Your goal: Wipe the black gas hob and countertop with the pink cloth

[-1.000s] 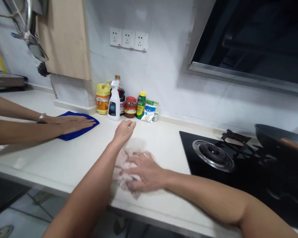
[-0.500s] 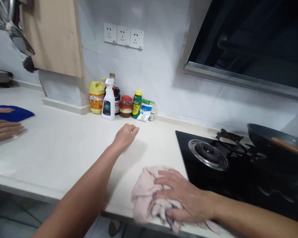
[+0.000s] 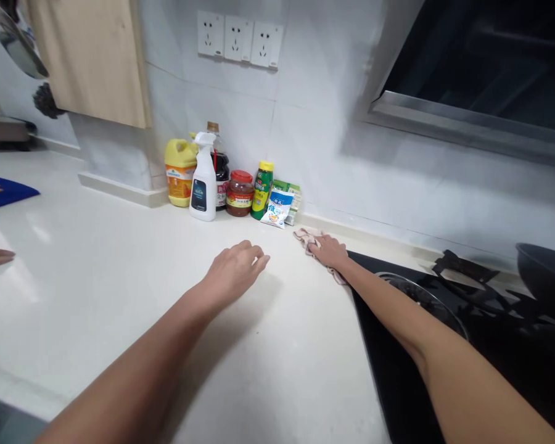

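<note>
At the back of the white countertop [image 3: 277, 370], my right hand [image 3: 330, 251] presses down on a crumpled pale pink cloth [image 3: 308, 239], its fingers closed over it. The cloth lies beside the corner of the black gas stove [image 3: 374, 345], and part of it trails under my wrist. My left hand [image 3: 238, 268] hovers over the counter's middle, its fingers loosely curled in and nothing visible in them; its palm side is hidden. Nearest to the cloth stands a white and blue packet [image 3: 278, 208], leaning against a green bottle with a yellow cap [image 3: 261, 191].
Along the wall stand a white spray bottle [image 3: 204, 185], a yellow jug [image 3: 179, 176], a dark sauce bottle [image 3: 221, 176] and a red-lidded jar [image 3: 239, 197]. A wok [image 3: 546, 271] sits right on the stove. At far left, another person's hands rest near a blue cloth [image 3: 13, 192].
My right hand has carried the cloth from the counter's front edge to the back near the wall. My left hand stays raised over the counter. The view has shifted slightly.
</note>
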`<action>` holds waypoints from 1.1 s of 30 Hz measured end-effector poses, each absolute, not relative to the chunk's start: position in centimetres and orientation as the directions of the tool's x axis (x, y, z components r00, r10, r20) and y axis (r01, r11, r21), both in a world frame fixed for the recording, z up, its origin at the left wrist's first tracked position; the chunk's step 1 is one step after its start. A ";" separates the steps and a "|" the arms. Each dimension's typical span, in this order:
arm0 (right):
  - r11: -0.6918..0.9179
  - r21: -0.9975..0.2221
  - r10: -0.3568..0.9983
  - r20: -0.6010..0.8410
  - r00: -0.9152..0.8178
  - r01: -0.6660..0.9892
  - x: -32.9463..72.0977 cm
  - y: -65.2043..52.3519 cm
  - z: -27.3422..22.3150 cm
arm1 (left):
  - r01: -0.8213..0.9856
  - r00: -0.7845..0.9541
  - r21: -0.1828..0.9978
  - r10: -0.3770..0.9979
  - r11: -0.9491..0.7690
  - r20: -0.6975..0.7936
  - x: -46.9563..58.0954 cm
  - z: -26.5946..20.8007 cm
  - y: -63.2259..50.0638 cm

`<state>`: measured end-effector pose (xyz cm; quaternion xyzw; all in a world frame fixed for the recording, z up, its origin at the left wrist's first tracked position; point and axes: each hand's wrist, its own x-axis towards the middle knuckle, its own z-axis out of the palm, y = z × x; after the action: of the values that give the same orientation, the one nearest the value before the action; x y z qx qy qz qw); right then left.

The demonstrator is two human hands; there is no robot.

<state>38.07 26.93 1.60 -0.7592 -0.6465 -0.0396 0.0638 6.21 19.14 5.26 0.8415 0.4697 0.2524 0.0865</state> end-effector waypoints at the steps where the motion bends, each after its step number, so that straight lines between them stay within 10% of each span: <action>1: -0.187 -0.052 0.970 0.151 0.193 0.981 38.5 27.8 1.5 | 0.752 0.426 0.380 0.837 -0.539 0.345 6.2 5.2 19.2; 9: -0.425 -0.063 0.838 0.350 0.419 0.903 39.6 29.6 1.2 | 0.757 0.467 0.352 0.833 -0.551 0.298 6.6 4.6 19.4; 21: -0.344 0.044 0.920 0.216 0.327 0.938 39.3 21.3 2.5 | 0.756 0.488 0.350 0.833 -0.553 0.262 6.6 4.2 19.7; 33: 0.257 -0.025 0.927 0.289 -0.239 0.966 30.1 -1.8 1.3 | 0.707 0.489 0.403 0.813 -0.581 0.315 6.8 3.6 18.5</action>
<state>30.13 -1.76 1.25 -0.6042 -0.7832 -0.0791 0.1235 6.85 18.46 3.55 0.8559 0.4440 0.2411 0.1103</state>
